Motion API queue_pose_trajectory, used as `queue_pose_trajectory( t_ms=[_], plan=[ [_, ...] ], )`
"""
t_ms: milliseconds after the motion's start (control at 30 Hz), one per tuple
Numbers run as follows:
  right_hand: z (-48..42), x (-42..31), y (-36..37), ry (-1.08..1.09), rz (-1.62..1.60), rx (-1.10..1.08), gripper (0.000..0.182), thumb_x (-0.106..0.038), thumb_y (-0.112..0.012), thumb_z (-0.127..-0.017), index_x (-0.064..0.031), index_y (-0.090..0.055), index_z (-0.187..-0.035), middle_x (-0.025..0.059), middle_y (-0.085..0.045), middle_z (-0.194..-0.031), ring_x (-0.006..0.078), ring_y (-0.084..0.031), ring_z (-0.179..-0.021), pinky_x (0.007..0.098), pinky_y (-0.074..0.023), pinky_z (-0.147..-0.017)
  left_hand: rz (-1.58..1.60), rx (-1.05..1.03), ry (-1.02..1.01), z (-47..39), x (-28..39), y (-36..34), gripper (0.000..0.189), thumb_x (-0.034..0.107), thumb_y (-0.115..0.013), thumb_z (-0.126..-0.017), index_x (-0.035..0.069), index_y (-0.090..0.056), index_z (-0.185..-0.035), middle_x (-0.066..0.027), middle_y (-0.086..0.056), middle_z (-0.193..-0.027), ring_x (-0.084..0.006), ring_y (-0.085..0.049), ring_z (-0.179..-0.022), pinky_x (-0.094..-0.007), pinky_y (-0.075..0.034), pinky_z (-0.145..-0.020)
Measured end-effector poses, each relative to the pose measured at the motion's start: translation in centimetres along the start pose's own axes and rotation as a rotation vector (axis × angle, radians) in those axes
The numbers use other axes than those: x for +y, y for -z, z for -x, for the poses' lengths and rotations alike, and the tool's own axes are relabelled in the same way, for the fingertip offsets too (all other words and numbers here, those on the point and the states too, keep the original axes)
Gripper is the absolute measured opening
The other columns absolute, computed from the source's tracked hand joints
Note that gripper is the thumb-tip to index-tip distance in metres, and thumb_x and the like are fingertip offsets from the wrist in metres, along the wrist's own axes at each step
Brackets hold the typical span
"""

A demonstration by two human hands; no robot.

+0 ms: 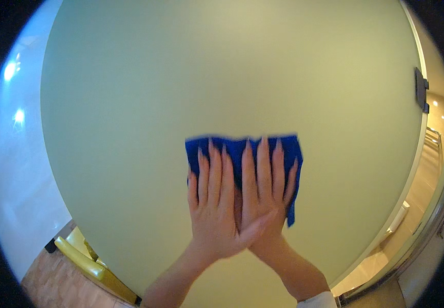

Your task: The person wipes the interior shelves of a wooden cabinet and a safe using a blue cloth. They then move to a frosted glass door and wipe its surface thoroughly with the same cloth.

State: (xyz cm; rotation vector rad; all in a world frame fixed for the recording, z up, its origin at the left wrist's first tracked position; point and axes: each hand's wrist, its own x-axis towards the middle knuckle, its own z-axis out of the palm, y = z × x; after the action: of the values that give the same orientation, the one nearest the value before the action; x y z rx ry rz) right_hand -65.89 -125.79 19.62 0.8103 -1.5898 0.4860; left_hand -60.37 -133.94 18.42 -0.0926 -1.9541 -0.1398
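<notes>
A blue cloth (235, 148) lies spread against a large pale green, frosted-looking panel (129, 96). On its left part my left hand (216, 208) presses flat, fingers pointing up. Beside it my right hand (266, 196) presses the right part, fingers also up and slightly spread. The thumbs overlap near the wrists, the left one crossing over the base of my right hand. A corner of the cloth hangs down at the right of my right hand.
Dark metal hinge-like hardware (421, 88) sits at the panel's right edge. Beyond that edge are a metal rack (433, 136) and a tiled area. At the lower left, a yellow-green upholstered seat (79, 260) stands on a wood-look floor (56, 283), near a glossy white wall (21, 165).
</notes>
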Motion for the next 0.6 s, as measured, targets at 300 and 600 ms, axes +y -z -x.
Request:
queue_pose_trajectory(
  t_ms=[300,600],
  plan=[
    [-2.9,-2.5,-0.4,0.008,0.105,0.008,0.054,-0.030,-0.044,-0.084,-0.0042,-0.031,-0.129,0.0155,-0.023,-0.137,0.0321,-0.021,-0.126,0.0495,-0.0140,-0.101,0.007,0.095,-0.015,-1.6,-2.1,2.0,0.087,0.048,-0.047,-0.075,-0.008,-0.011,-0.131,-0.0262,-0.008,-0.137,-0.0380,-0.002,-0.129,-0.0480,-0.001,-0.101],
    [-2.6,-7.5,-3.3,0.051,-0.023,-0.035,0.054,-0.027,-0.043,-0.083,-0.0019,-0.029,-0.129,0.0205,-0.021,-0.136,0.0339,-0.018,-0.127,0.0506,-0.0115,-0.101,-0.056,0.058,-0.032,1.0,-7.2,3.6,0.085,0.049,-0.044,-0.077,-0.011,-0.015,-0.129,-0.0278,-0.011,-0.136,-0.0401,-0.005,-0.128,-0.0494,0.000,-0.101]
  ],
)
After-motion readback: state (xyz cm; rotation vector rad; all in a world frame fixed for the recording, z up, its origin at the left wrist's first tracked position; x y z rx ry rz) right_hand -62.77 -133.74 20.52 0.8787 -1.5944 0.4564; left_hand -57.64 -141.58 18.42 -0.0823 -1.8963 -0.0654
